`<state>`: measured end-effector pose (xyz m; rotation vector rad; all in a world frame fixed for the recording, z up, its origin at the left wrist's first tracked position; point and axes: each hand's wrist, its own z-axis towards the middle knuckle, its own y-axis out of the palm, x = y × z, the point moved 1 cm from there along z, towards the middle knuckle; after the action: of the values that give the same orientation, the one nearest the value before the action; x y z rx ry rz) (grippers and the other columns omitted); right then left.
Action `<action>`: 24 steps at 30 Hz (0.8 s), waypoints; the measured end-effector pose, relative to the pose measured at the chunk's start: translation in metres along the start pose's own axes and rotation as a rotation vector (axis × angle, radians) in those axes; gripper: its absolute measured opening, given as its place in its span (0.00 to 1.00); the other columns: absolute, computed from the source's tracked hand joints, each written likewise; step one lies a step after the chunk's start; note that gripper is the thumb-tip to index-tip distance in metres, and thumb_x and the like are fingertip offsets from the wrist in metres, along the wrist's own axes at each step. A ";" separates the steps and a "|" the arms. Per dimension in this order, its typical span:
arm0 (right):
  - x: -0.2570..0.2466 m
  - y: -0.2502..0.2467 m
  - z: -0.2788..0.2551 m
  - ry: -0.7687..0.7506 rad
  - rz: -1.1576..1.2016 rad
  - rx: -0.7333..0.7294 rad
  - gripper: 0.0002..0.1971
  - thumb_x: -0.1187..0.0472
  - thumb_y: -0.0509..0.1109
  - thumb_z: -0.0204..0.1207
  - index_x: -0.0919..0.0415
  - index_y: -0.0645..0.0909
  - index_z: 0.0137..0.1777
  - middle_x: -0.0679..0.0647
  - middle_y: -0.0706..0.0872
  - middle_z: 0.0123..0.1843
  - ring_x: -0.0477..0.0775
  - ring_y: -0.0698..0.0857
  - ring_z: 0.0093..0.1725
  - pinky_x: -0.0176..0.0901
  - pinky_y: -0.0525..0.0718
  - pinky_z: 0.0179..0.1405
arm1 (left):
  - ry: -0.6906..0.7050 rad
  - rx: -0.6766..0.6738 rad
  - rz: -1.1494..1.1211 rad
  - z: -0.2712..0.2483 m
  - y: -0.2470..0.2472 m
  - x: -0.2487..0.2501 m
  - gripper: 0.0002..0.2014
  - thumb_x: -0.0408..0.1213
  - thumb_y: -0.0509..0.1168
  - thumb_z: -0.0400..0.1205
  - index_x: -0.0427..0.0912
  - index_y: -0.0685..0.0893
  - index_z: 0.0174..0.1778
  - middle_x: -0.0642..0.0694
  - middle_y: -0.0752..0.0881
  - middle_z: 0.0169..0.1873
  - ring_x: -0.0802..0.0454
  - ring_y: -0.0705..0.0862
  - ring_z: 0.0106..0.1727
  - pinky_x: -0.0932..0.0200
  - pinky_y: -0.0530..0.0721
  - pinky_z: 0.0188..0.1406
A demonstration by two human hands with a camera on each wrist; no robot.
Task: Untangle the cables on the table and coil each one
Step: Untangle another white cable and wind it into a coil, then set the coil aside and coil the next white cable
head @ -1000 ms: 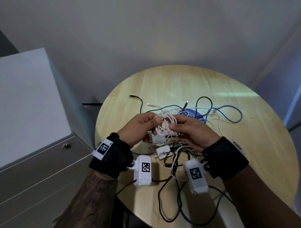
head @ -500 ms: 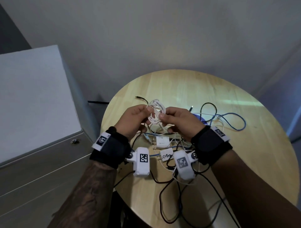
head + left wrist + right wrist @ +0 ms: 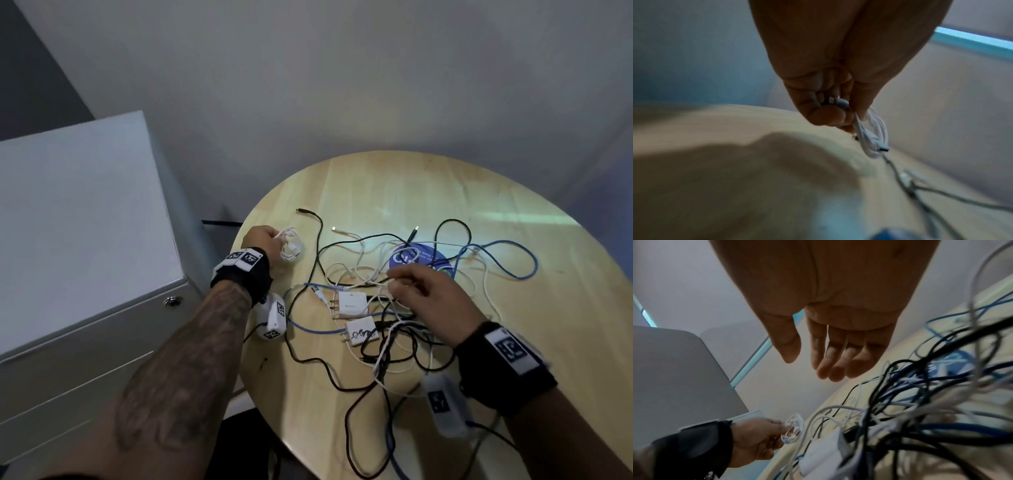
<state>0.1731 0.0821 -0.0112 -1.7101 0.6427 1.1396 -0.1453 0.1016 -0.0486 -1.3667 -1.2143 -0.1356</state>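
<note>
My left hand (image 3: 265, 240) grips a small coiled white cable (image 3: 291, 245) low over the round wooden table's (image 3: 394, 178) left edge. The left wrist view shows the fingers (image 3: 830, 113) pinching the white coil (image 3: 875, 136), a connector sticking out. My right hand (image 3: 428, 294) hovers over the tangle of black, white and blue cables (image 3: 394, 329) at the table's middle, fingers relaxed and holding nothing. In the right wrist view the right hand (image 3: 830, 353) is spread above the tangle (image 3: 920, 402), with the left hand (image 3: 756, 434) and coil (image 3: 793, 430) beyond.
Two white plug adapters (image 3: 351, 303) (image 3: 359, 332) lie in the tangle. A blue round sticker (image 3: 421, 262) lies under cables. A blue cable (image 3: 496, 260) loops right. A black cable end (image 3: 303, 211) lies at the far left. A grey cabinet (image 3: 78, 222) stands left of the table.
Both hands held the white coil together in front; now the left hand alone has carried it to the table's left edge, and the right hand has let go and moved over the tangle.
</note>
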 end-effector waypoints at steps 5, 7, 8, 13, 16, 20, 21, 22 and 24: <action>0.009 -0.009 -0.016 -0.013 -0.016 0.035 0.07 0.62 0.72 0.80 0.54 0.85 0.56 0.52 0.88 0.48 0.47 0.85 0.48 0.22 0.78 0.44 | -0.017 0.054 0.194 0.022 0.001 -0.007 0.11 0.34 0.67 0.83 0.34 0.87 0.58 0.35 0.87 0.59 0.36 0.84 0.59 0.55 0.79 0.54; 0.007 -0.013 -0.016 -0.028 -0.035 0.059 0.07 0.61 0.72 0.79 0.52 0.85 0.55 0.50 0.88 0.47 0.44 0.84 0.47 0.21 0.78 0.43 | -0.013 0.067 0.235 0.026 -0.002 -0.006 0.14 0.39 0.67 0.83 0.34 0.86 0.60 0.36 0.86 0.62 0.36 0.83 0.62 0.53 0.79 0.59; 0.006 -0.015 -0.016 -0.033 -0.030 0.074 0.06 0.61 0.72 0.79 0.51 0.85 0.54 0.49 0.88 0.47 0.44 0.84 0.47 0.21 0.78 0.43 | -0.027 0.071 0.238 0.027 -0.003 -0.007 0.16 0.42 0.67 0.84 0.35 0.85 0.63 0.37 0.84 0.64 0.37 0.82 0.65 0.53 0.78 0.62; 0.005 -0.021 -0.017 -0.039 -0.021 0.111 0.05 0.58 0.72 0.79 0.48 0.85 0.53 0.45 0.88 0.47 0.39 0.84 0.46 0.19 0.77 0.41 | -0.097 0.111 0.325 0.026 -0.009 -0.005 0.24 0.52 0.62 0.84 0.42 0.78 0.72 0.36 0.75 0.73 0.33 0.75 0.71 0.43 0.74 0.72; 0.007 -0.024 -0.017 -0.038 -0.029 0.144 0.05 0.57 0.72 0.79 0.46 0.84 0.52 0.44 0.88 0.47 0.39 0.84 0.46 0.24 0.78 0.42 | 0.004 0.175 0.366 0.012 -0.009 0.014 0.22 0.50 0.62 0.85 0.43 0.78 0.72 0.36 0.74 0.73 0.34 0.74 0.71 0.42 0.75 0.70; 0.016 -0.026 -0.017 -0.006 -0.091 0.211 0.05 0.56 0.72 0.79 0.43 0.83 0.51 0.43 0.87 0.46 0.39 0.84 0.45 0.32 0.80 0.46 | 0.386 -0.058 0.359 -0.029 0.031 0.065 0.15 0.46 0.66 0.83 0.46 0.84 0.63 0.45 0.84 0.63 0.44 0.83 0.61 0.51 0.80 0.64; 0.018 -0.026 -0.017 0.009 -0.110 0.222 0.06 0.56 0.72 0.78 0.43 0.83 0.51 0.43 0.87 0.46 0.41 0.84 0.46 0.37 0.82 0.48 | 0.438 -0.157 0.430 -0.038 0.047 0.073 0.15 0.46 0.67 0.82 0.47 0.85 0.63 0.47 0.85 0.62 0.45 0.83 0.61 0.52 0.80 0.63; 0.020 -0.026 -0.018 0.025 -0.122 0.226 0.06 0.56 0.72 0.78 0.43 0.83 0.52 0.43 0.87 0.46 0.43 0.85 0.47 0.43 0.84 0.50 | 0.467 -0.240 0.545 -0.045 0.061 0.077 0.16 0.47 0.67 0.82 0.47 0.84 0.64 0.48 0.85 0.63 0.45 0.83 0.62 0.53 0.80 0.63; 0.021 -0.026 -0.021 0.038 -0.133 0.223 0.07 0.55 0.71 0.78 0.44 0.83 0.53 0.45 0.87 0.46 0.47 0.85 0.47 0.50 0.86 0.53 | 0.470 -0.312 0.809 -0.047 0.080 0.073 0.16 0.48 0.67 0.81 0.45 0.83 0.62 0.47 0.85 0.62 0.43 0.85 0.59 0.54 0.82 0.53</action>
<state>0.2113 0.0756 -0.0164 -1.5625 0.6444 0.9091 -0.0306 0.1289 -0.0379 -1.8705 -0.2034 -0.0647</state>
